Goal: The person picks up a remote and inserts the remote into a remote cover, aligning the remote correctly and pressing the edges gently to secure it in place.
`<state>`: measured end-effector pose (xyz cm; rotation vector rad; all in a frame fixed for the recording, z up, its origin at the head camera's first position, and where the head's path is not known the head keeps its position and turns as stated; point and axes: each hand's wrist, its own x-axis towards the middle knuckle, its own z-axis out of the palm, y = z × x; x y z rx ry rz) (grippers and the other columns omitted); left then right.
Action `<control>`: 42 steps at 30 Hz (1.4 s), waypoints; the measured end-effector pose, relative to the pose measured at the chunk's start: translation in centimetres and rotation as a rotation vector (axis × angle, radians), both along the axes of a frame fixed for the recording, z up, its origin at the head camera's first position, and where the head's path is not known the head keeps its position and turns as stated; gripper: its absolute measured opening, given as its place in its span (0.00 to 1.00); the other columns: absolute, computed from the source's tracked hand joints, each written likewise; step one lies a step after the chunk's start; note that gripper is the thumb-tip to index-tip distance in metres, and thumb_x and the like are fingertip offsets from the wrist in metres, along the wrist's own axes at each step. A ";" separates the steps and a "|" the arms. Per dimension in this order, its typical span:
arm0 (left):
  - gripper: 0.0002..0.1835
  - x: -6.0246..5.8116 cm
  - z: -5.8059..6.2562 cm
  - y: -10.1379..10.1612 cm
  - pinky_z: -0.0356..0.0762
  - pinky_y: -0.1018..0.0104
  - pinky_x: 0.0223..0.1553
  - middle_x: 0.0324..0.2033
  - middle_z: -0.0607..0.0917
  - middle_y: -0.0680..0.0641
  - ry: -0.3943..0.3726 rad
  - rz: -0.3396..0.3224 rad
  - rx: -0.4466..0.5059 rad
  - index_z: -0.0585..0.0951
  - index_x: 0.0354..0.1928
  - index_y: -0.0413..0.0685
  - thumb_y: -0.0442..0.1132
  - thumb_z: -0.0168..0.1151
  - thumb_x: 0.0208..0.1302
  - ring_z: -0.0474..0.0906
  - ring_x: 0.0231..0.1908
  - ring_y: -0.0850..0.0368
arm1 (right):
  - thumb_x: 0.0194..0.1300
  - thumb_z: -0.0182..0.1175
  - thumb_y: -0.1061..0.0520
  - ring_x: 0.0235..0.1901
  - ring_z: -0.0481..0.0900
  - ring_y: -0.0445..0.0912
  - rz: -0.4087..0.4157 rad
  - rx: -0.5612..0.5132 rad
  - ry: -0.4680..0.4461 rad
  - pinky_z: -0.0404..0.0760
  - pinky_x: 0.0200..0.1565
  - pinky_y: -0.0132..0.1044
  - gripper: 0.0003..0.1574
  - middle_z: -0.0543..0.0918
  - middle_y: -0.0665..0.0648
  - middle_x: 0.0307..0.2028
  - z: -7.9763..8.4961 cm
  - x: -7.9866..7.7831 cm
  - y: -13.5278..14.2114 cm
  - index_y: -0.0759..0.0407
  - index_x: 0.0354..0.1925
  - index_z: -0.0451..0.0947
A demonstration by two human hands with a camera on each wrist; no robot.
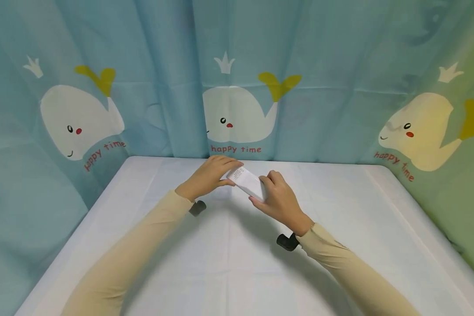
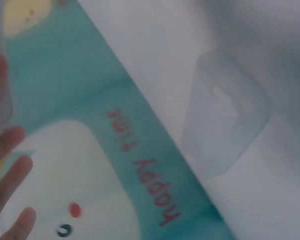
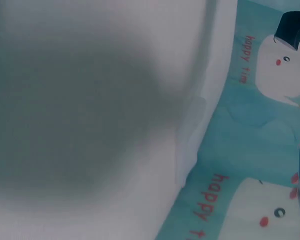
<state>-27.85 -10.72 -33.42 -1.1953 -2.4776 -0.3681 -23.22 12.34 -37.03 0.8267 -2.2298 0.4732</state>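
A white flat box-like piece (image 1: 248, 182) with small grey print at its far left end is held tilted above the table between both hands. My left hand (image 1: 210, 177) pinches the printed end, thumb below and fingers above. At the near right end, my right hand (image 1: 278, 197) grips it between thumb and fingers. In the left wrist view, spread fingers (image 2: 15, 172) show at the left edge. A clear, round-cornered piece like a phone case (image 2: 222, 135) lies on the table there; the right wrist view shows a similar clear piece (image 3: 189, 131) by the table edge.
The table (image 1: 225, 281) has a white cover. Blue curtains (image 1: 162, 109) with whale prints hang close along its back and left, and a greenish curtain (image 1: 454, 210) hangs on the right. A dark wrist mount (image 1: 287, 242) sticks out below the right wrist.
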 end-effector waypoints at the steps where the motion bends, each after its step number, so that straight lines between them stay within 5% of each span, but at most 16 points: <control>1: 0.32 -0.2 -0.2 -0.1 0.66 0.53 0.61 0.56 0.79 0.49 -0.017 0.007 -0.006 0.73 0.61 0.47 0.47 0.67 0.53 0.74 0.56 0.51 | 0.41 0.75 0.52 0.29 0.68 0.49 -0.008 -0.005 -0.020 0.74 0.27 0.36 0.30 0.70 0.60 0.29 -0.1 -0.1 -0.3 0.70 0.38 0.77; 8: 0.32 -1.0 -1.2 -1.4 0.62 0.51 0.63 0.62 0.74 0.50 -0.179 0.058 -0.006 0.70 0.64 0.49 0.44 0.64 0.57 0.72 0.59 0.50 | 0.44 0.74 0.53 0.30 0.68 0.49 -0.044 0.012 -0.107 0.75 0.30 0.38 0.29 0.71 0.61 0.30 -0.8 -0.6 -2.3 0.71 0.38 0.76; 13: 0.33 -1.3 -1.9 -1.9 0.64 0.50 0.62 0.61 0.75 0.46 -0.194 0.093 0.057 0.69 0.65 0.47 0.42 0.65 0.57 0.71 0.60 0.48 | 0.44 0.74 0.52 0.30 0.69 0.50 -0.082 -0.017 -0.184 0.75 0.32 0.38 0.31 0.72 0.62 0.30 -1.1 -1.0 -3.3 0.74 0.38 0.77; 17: 0.25 -1.7 -3.0 -2.6 0.71 0.50 0.56 0.53 0.79 0.43 -0.195 0.226 0.047 0.76 0.57 0.45 0.40 0.67 0.56 0.75 0.53 0.46 | 0.45 0.73 0.51 0.31 0.69 0.50 -0.106 -0.056 -0.262 0.75 0.34 0.39 0.31 0.72 0.62 0.31 -1.5 -1.3 -3.4 0.74 0.39 0.77; 23: 0.09 -2.8 -5.4 -4.0 0.75 0.57 0.43 0.37 0.83 0.46 -0.388 0.418 -0.100 0.80 0.40 0.46 0.39 0.65 0.59 0.78 0.40 0.52 | 0.44 0.73 0.51 0.29 0.68 0.49 -0.134 -0.026 -0.333 0.73 0.32 0.38 0.30 0.72 0.61 0.29 -2.1 -1.7 -2.9 0.74 0.38 0.78; 30: 0.04 -3.0 -6.7 -4.0 0.70 0.65 0.37 0.27 0.79 0.51 -0.576 0.407 -0.122 0.80 0.30 0.48 0.39 0.66 0.57 0.72 0.33 0.58 | 0.46 0.72 0.49 0.29 0.68 0.47 -0.125 0.085 -0.428 0.72 0.33 0.37 0.30 0.73 0.59 0.29 -2.2 -2.2 -2.8 0.72 0.39 0.79; 42: 0.02 -2.4 -6.8 -3.5 0.74 0.65 0.43 0.32 0.83 0.50 -0.661 0.285 -0.082 0.83 0.34 0.48 0.37 0.64 0.59 0.74 0.34 0.60 | 0.45 0.72 0.49 0.26 0.67 0.45 -0.074 0.196 -0.516 0.69 0.29 0.35 0.25 0.72 0.57 0.27 -2.0 -2.6 -2.3 0.68 0.33 0.81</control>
